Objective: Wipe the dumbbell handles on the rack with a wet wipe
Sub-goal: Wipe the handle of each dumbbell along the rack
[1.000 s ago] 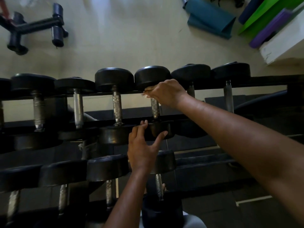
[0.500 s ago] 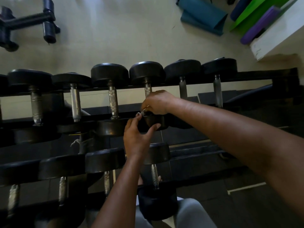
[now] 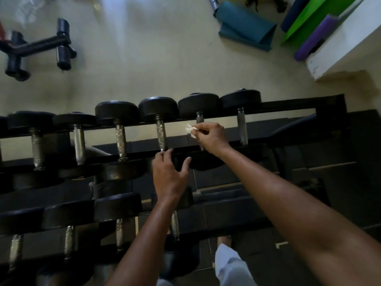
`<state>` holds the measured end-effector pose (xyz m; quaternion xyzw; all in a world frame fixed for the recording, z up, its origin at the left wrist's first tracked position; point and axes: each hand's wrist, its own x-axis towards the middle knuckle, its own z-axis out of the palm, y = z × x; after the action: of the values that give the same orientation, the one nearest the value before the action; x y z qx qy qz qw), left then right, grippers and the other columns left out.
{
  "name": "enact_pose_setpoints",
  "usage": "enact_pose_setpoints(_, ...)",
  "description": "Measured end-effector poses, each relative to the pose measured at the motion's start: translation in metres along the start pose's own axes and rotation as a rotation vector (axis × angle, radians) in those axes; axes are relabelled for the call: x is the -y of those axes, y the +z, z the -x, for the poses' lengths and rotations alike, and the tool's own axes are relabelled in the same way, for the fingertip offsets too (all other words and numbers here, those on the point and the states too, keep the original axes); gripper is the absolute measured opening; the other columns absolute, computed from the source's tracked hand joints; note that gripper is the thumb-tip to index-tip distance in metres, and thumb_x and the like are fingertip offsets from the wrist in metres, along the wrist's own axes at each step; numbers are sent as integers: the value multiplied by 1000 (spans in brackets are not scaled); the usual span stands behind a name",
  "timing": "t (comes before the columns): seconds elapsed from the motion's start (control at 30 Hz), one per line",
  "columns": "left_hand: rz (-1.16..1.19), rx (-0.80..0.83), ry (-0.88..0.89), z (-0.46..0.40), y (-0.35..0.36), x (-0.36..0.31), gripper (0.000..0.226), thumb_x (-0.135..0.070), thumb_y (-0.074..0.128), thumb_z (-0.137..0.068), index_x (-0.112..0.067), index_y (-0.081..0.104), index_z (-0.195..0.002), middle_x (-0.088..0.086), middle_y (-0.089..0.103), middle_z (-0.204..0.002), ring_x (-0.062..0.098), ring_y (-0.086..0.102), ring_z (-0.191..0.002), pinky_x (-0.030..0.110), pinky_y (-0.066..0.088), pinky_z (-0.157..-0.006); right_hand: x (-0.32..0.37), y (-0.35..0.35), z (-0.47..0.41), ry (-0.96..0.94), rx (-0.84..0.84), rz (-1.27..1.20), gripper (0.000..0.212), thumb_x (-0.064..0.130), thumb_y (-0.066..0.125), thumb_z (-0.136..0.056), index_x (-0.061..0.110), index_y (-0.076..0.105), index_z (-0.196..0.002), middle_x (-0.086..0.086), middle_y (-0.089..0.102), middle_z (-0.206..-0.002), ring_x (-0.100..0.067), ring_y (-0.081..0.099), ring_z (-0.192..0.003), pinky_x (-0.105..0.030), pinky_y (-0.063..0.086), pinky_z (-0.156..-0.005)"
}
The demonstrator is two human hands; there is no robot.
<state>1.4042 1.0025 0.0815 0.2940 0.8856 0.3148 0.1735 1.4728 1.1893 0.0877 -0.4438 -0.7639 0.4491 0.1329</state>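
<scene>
A black rack (image 3: 288, 105) carries two rows of black dumbbells with steel handles. My right hand (image 3: 210, 136) pinches a small crumpled white wet wipe (image 3: 190, 129) and lies over the handle (image 3: 199, 120) of the fifth dumbbell on the top row, hiding most of that handle. My left hand (image 3: 169, 176) has spread, relaxed fingers. Its fingertips touch the rack rail by the lower end of the fourth dumbbell's handle (image 3: 161, 133). The other top-row handles stand uncovered.
A lower row of dumbbells (image 3: 117, 207) sits nearer me. On the pale floor beyond the rack lie a black metal stand (image 3: 41, 46), a teal mat (image 3: 245, 30), green and purple mats (image 3: 309, 32) and a white block (image 3: 342, 44). My foot shows below.
My right hand has left the fourth dumbbell's handle and moved right with the wipe onto the fifth one. My left hand has stayed at the near rail and spread its fingers.
</scene>
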Motion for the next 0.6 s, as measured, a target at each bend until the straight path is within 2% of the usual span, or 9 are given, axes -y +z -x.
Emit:
enact_pose_setpoints(0.1, 5, 103, -15, 8, 34, -42, 84, -66, 81, -84, -19, 53, -148, -1, 52, -137, 15, 51, -125, 26, 47, -98, -20, -26, -6, 38, -11, -63, 28, 28, 81, -96, 21, 80, -123, 6, 80, -111, -7, 74, -102, -34, 64, -90)
enact_pose_setpoints(0.2, 98, 68, -174, 10, 56, -65, 85, -59, 91, -76, -18, 57, -143, 1, 51, -138, 12, 52, -121, 24, 48, -95, -34, -46, -10, 29, 77, -74, 29, 26, 79, -97, 24, 79, -126, 8, 79, -115, -7, 73, -104, -35, 64, -93)
enact_pose_setpoints(0.37, 240, -9, -363, 7, 65, -65, 89, -45, 100, -70, -19, 59, -145, 2, 50, -139, 9, 49, -117, 13, 43, -84, -45, -63, -19, -73, 202, -28, 34, 21, 78, -98, 23, 75, -132, 5, 75, -125, -4, 68, -109, -21, 57, -94)
enact_pose_setpoints(0.43, 251, -26, -369, 8, 68, -61, 92, -48, 101, -67, -20, 61, -145, 3, 58, -141, 10, 55, -120, 16, 47, -87, -48, -64, -24, -117, 228, 12, 32, 22, 78, -98, 23, 76, -130, 5, 76, -124, -3, 69, -106, -19, 56, -91)
enact_pose_setpoints(0.53, 285, -53, -391, 7, 72, -56, 98, -56, 101, -60, -22, 64, -144, 3, 67, -138, 15, 62, -124, 29, 56, -101, -52, -63, -32, -231, 293, 142, 31, 23, 77, -98, 25, 77, -128, 6, 76, -122, -6, 70, -102, -29, 59, -90)
enact_pose_setpoints(0.6, 295, -72, -400, 6, 74, -55, 100, -57, 102, -56, -23, 65, -143, 1, 69, -136, 14, 63, -123, 32, 57, -102, -55, -62, -37, -328, 264, 273, 30, 26, 77, -97, 28, 77, -127, 8, 76, -120, -11, 70, -101, -34, 59, -88)
